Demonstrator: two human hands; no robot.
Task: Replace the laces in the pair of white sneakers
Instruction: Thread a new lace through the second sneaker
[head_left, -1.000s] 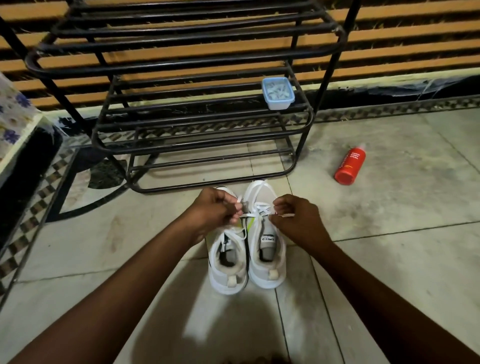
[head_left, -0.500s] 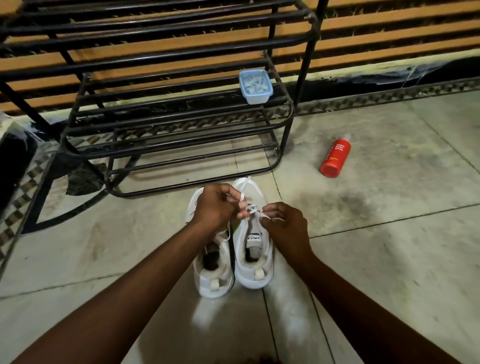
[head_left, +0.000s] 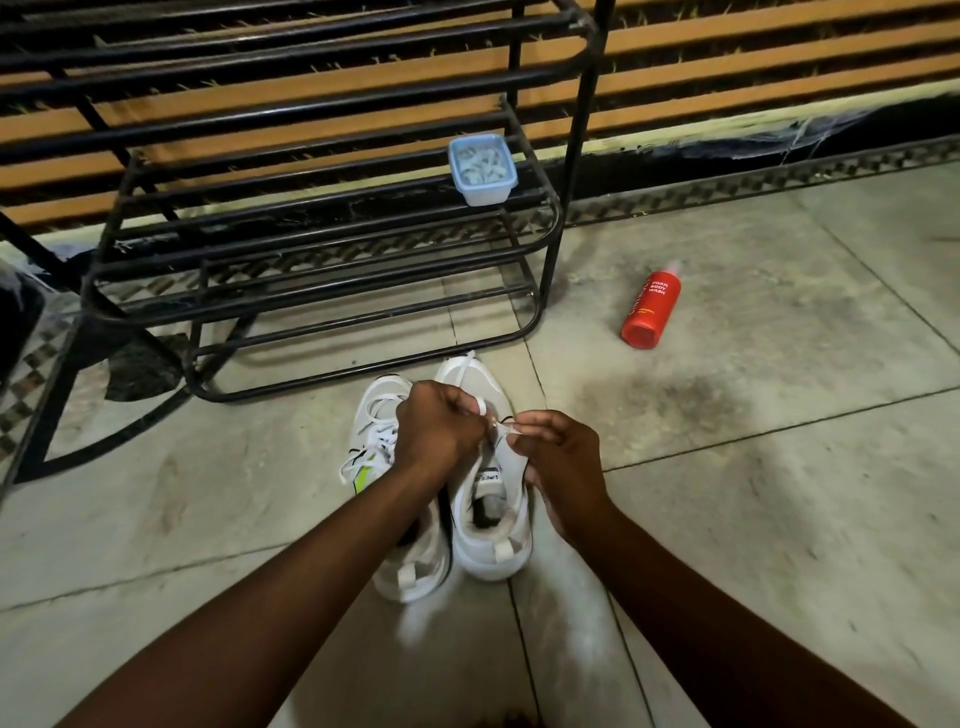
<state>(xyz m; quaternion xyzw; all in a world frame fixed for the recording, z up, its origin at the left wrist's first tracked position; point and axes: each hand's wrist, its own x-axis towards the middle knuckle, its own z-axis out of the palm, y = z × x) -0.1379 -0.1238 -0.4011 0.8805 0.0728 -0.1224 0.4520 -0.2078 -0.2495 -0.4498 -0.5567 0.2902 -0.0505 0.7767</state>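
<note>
Left hand (head_left: 441, 426): fingers curled, pinching a flat white shoelace (head_left: 503, 427) just above the eyelets. We judge the grip is kept close to the shoe so the lace end can be steered.
Right hand (head_left: 561, 467): also curled, pinching the same lace from the other side. The two hands nearly touch. We cannot tell which eyelet is being worked, because the fingers hide it.

Item 1, white mesh sneaker with a heel tab (head_left: 493, 556): on the floor directly under both hands, toe pointing away from us and heel toward us. This presents both eyelet rows evenly to the two hands. One strand trails over the toe.

Item 2, second white sneaker with a yellow-green side flash (head_left: 382, 402): touching the first on its left and lying parallel. Its lace is looped loosely across the front and untied. We judge it is set alongside to stay within reach.

Item 3, pale tiled floor (head_left: 753, 519): carries the pair.

Item 4, black tubular metal shoe rack (head_left: 322, 291): just beyond the toes. A pale blue plastic tub (head_left: 483, 169) sits at the right end of a shelf, contents unclear.

Item 5, red cylindrical bottle (head_left: 652, 306): lying on its side, well apart to the right, out of the working area.
</note>
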